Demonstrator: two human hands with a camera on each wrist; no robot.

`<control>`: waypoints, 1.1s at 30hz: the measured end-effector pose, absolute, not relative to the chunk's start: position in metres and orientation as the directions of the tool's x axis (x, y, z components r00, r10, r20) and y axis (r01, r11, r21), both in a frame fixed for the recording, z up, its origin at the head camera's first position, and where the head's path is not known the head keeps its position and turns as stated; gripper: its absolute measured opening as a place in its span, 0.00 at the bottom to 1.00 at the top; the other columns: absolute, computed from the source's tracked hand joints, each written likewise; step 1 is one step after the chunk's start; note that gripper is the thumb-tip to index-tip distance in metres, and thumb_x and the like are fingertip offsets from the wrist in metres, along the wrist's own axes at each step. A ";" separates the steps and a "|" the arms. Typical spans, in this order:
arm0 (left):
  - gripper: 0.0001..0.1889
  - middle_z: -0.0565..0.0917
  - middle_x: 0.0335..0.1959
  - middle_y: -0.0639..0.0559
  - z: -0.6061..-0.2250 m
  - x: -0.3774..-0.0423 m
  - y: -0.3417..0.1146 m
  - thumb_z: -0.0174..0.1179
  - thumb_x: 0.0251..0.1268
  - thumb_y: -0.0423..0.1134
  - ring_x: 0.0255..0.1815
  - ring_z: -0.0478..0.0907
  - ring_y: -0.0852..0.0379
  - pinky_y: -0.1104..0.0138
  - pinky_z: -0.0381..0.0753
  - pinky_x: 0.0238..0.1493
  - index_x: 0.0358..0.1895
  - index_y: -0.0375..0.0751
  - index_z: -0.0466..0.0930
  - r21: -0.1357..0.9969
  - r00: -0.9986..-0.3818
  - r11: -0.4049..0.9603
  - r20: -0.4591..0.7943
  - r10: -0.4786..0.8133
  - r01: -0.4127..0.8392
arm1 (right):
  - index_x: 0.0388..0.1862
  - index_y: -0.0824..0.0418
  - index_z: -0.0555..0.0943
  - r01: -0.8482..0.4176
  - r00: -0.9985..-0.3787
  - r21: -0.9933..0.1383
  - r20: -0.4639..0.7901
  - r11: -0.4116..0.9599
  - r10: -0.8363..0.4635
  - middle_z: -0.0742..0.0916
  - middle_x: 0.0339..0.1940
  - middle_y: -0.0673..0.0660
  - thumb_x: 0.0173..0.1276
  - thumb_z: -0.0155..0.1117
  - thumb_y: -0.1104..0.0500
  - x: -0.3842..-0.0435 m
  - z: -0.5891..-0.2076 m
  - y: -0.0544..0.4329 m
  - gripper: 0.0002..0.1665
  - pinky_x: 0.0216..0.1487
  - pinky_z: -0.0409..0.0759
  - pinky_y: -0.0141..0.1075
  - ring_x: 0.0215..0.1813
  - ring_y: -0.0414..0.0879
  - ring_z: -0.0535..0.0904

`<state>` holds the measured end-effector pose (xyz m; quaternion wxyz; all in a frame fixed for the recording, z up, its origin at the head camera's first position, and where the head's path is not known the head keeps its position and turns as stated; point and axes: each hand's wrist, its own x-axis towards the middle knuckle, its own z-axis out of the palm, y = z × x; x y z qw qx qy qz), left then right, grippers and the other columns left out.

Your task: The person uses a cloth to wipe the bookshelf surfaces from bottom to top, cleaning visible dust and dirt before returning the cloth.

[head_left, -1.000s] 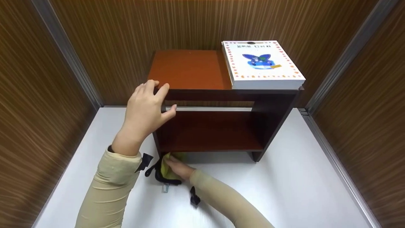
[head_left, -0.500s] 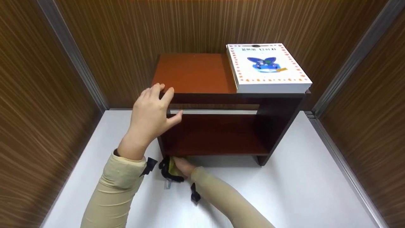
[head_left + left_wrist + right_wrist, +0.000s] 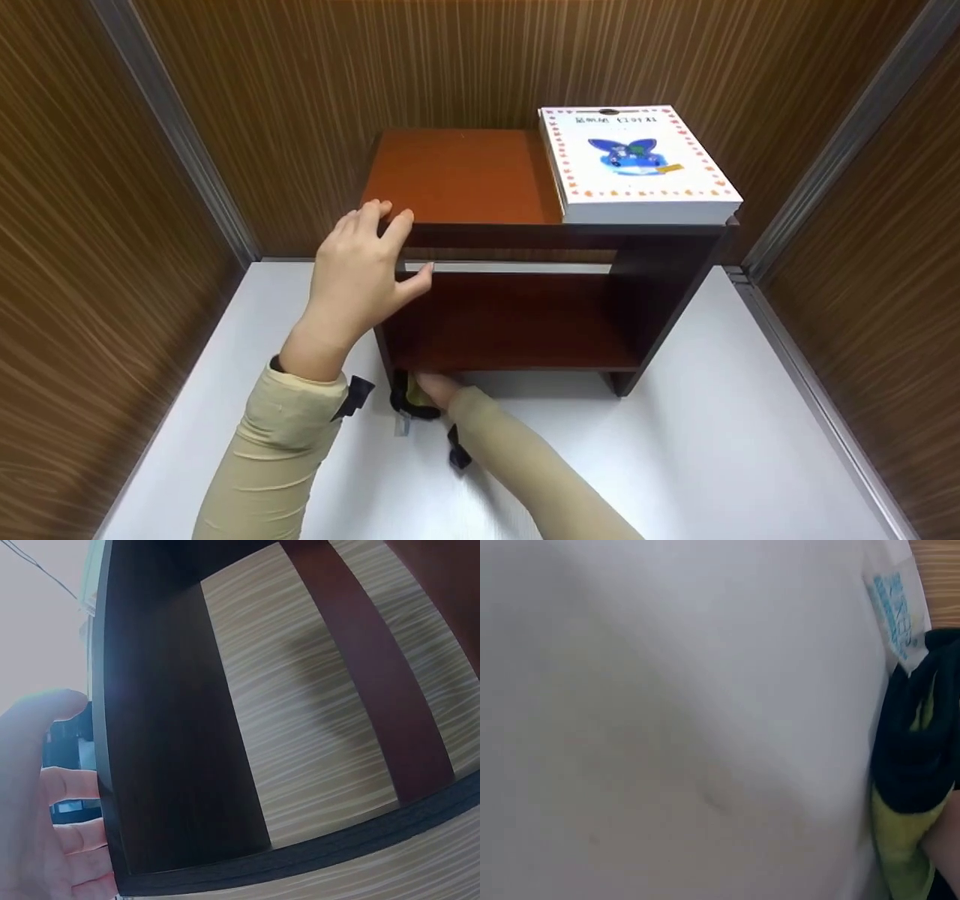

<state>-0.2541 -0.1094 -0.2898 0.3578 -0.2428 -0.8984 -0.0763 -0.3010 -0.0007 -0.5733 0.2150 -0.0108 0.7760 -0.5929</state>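
Note:
My left hand [image 3: 351, 266] touches the upper left front corner of a brown two-level shelf [image 3: 465, 176], its thumb held apart from the fingers. In the left wrist view, the fingers of that hand [image 3: 71, 840] are beside the dark side panel [image 3: 172, 750]. Down at the floor, my right hand [image 3: 436, 388] holds a soft yellow-green and black cloth item [image 3: 420, 411] against the shelf's left foot, partly under the lower board. The shelf hides those fingertips. A white tag with blue print [image 3: 898, 611] sticks out from the cloth item in the right wrist view.
A thick stack of white picture books [image 3: 645, 165] lies on the right half of the shelf top. Wood-patterned walls [image 3: 465, 60] with metal corner strips surround the white floor [image 3: 765, 420] behind and on both sides.
My right hand has pushed the cloth item farther under the lower board, so less of it shows. The left hand stays at the shelf corner; the head view has shifted slightly.

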 end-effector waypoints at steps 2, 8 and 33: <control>0.28 0.74 0.49 0.36 -0.291 -0.254 -0.109 0.57 0.53 0.54 0.47 0.74 0.39 0.53 0.69 0.58 0.53 0.38 0.75 -0.031 -0.626 0.867 0.679 0.383 0.497 | 0.61 0.51 0.66 0.229 -0.906 -0.922 -0.319 0.311 -0.278 0.70 0.56 0.47 0.63 0.32 0.24 -0.302 -0.579 0.000 0.42 0.60 0.62 0.36 0.56 0.40 0.66; 0.28 0.74 0.48 0.36 -0.290 -0.255 -0.110 0.58 0.53 0.54 0.47 0.74 0.38 0.52 0.67 0.59 0.52 0.37 0.75 -0.023 -0.608 0.856 0.695 0.385 0.516 | 0.67 0.57 0.65 0.279 -0.888 -0.935 -0.339 0.221 -0.313 0.70 0.62 0.51 0.66 0.40 0.29 -0.299 -0.585 -0.004 0.42 0.64 0.59 0.39 0.62 0.44 0.64; 0.29 0.73 0.49 0.34 -0.293 -0.253 -0.105 0.59 0.52 0.53 0.52 0.72 0.38 0.49 0.64 0.61 0.52 0.34 0.74 0.011 -0.608 0.859 0.710 0.354 0.512 | 0.70 0.62 0.57 0.216 -0.897 -0.949 -0.285 0.229 -0.337 0.75 0.56 0.53 0.57 0.70 0.51 -0.269 -0.589 -0.011 0.47 0.60 0.67 0.39 0.59 0.47 0.69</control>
